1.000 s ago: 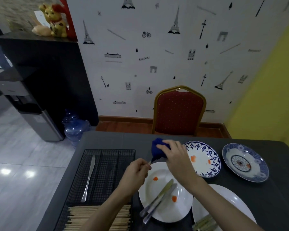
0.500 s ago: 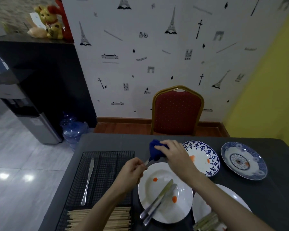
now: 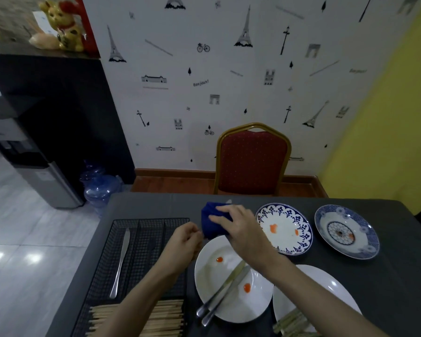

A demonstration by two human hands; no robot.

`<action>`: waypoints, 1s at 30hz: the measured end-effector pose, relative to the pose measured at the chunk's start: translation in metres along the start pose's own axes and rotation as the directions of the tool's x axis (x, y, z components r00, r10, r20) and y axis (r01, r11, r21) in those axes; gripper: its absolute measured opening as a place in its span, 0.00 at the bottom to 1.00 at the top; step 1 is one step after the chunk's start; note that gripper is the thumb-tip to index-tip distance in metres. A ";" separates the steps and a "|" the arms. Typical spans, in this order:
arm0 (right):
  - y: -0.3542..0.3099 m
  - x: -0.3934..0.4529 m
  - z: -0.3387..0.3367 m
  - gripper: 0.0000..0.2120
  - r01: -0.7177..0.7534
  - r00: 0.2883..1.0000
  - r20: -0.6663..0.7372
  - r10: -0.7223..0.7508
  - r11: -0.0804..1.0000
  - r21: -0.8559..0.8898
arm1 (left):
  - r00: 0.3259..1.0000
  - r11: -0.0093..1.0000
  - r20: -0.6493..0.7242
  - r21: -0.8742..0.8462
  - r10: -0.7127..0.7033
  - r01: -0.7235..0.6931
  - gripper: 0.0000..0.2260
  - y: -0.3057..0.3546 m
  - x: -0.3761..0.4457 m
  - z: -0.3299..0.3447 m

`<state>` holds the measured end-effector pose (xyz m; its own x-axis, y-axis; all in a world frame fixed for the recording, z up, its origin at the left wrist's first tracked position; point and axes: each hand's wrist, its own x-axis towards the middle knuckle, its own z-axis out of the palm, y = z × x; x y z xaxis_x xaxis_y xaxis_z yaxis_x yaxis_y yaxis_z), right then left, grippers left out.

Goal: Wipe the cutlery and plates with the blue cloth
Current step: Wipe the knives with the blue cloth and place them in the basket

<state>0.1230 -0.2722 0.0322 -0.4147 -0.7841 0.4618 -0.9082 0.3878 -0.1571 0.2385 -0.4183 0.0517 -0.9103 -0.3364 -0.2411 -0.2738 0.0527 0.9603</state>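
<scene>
The right hand (image 3: 241,229) has its grip clenched over the blue cloth (image 3: 210,223), bunched up just above the centre of the frame, fingers spread across its top. A small pale tip (image 3: 229,201) pokes out at the cloth's upper edge; what it belongs to I cannot tell. The left hand (image 3: 185,240), just left of the cloth, is curled closed with its fingertips meeting the cloth's lower left edge, and whatever it pinches there is hidden.

Just below the cloth sits a white plate (image 3: 231,278) with two orange smears and two table knives (image 3: 225,291) lying side by side across it, handles toward the lower edge of the frame. To the right of the right hand is a blue-patterned plate (image 3: 283,228) with orange spots, and further right a second blue plate (image 3: 346,231). Another white plate (image 3: 321,291) lies at lower right, partly under the right forearm, with pale sticks at its near edge.

Left of centre, a black wire tray (image 3: 144,251) holds one knife (image 3: 120,260) in its left compartment and a row of wooden chopsticks (image 3: 136,317) across its near end. All of this rests on the dark counter (image 3: 399,288). A red chair (image 3: 252,160) stands behind it against the wall.
</scene>
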 end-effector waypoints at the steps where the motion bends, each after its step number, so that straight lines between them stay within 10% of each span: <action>1: 0.001 -0.001 0.000 0.23 -0.012 1.000 0.014 0.012 1.000 0.004 | 1.000 1.000 0.006 0.007 -0.002 0.002 0.08 -0.001 -0.001 -0.001; 5: 0.028 0.005 -0.003 0.23 -0.262 0.965 0.030 0.262 0.965 -0.021 | 0.999 0.998 0.046 0.056 0.001 -0.004 0.09 -0.003 -0.007 -0.002; 10: -0.005 -0.007 -0.002 0.23 -0.077 0.997 0.023 0.077 0.997 0.013 | 1.000 0.998 0.025 0.063 0.006 -0.007 0.09 -0.004 -0.004 -0.003; 14: 0.024 0.001 0.003 0.23 -0.224 0.973 0.048 0.225 0.974 -0.027 | 1.000 0.997 0.021 0.079 0.001 -0.003 0.09 -0.015 -0.014 -0.010; 23: 0.000 0.003 0.048 0.20 -0.328 0.941 0.137 0.310 0.935 0.135 | 0.899 0.979 -0.392 -0.124 -0.196 0.159 0.11 -0.094 -0.049 -0.086; 30: -0.049 -0.001 0.091 0.22 -0.235 0.951 0.267 0.154 0.923 0.305 | 0.776 0.932 -0.599 0.134 -0.194 0.336 0.09 -0.172 -0.051 -0.127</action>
<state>0.1631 -0.3341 -0.0399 -0.5491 -0.8157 0.1821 -0.7581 0.3944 -0.5195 0.3711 -0.5298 -0.0836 -0.4675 -0.8351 -0.2899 -0.6029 0.0614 0.7954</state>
